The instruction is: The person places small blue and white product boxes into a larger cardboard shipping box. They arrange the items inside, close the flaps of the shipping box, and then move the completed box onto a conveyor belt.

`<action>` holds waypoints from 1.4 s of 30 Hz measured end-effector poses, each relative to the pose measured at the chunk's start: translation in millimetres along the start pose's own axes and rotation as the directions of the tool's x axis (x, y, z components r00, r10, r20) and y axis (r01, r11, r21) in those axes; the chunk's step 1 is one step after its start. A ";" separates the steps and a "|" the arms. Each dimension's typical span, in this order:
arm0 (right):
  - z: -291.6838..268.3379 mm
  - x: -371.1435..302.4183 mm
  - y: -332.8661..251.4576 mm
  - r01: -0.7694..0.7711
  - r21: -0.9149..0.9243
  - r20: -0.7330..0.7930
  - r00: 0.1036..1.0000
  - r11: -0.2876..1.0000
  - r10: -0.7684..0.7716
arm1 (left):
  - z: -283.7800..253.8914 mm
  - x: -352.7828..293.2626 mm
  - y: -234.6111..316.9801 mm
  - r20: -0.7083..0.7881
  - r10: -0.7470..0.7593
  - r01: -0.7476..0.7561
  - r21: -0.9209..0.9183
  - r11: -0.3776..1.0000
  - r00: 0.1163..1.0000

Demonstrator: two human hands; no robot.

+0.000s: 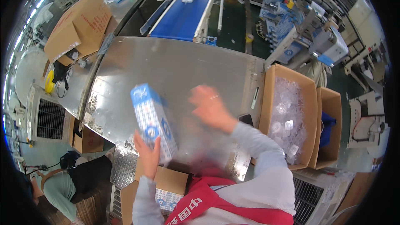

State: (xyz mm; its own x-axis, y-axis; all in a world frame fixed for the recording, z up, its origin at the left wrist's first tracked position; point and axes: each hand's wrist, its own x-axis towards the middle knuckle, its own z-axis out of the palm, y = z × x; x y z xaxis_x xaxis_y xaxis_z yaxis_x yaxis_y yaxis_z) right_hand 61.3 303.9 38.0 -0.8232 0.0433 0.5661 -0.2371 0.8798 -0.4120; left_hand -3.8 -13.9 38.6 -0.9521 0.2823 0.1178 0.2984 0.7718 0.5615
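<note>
Tall pack (pixel 152 112) in a one-handed hold
Over the metal surface (pixel 125 64), the left hand (pixel 148 155) clamps its fingers low on it; a loose grip could let it tip. The right hand (pixel 211 107) blurs: finger spread cannot be told.

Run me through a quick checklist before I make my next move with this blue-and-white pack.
1. Left hand at the pack: ok, touching its lower part.
2. Firm grip: cannot tell; part of the hold is hidden.
3. Right hand off the pack: ok, apart from it and motion-blurred.
4. Carton below the table edge open: ok, patterned packaging shows inside.
5. Room left in that carton: cannot tell; flaps and your arm block the view.
6. Dark phone-like object away from the pack: ok, at the table's right side.
</note>
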 end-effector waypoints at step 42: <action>-175.8 -397.1 78.6 -0.708 -0.495 0.195 0.474 0.504 0.858 | -109.9 -339.7 -305.3 0.277 -0.138 -0.054 0.586 0.809 0.951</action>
State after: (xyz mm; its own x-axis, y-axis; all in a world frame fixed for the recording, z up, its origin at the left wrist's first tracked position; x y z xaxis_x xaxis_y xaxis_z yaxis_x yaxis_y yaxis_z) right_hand 460.2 439.1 -93.7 -0.6949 0.6832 -0.2245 0.7185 0.6469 -0.2553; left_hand 221.1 -408.0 -82.8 -0.9276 0.3201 -0.1925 0.3320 0.9427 -0.0320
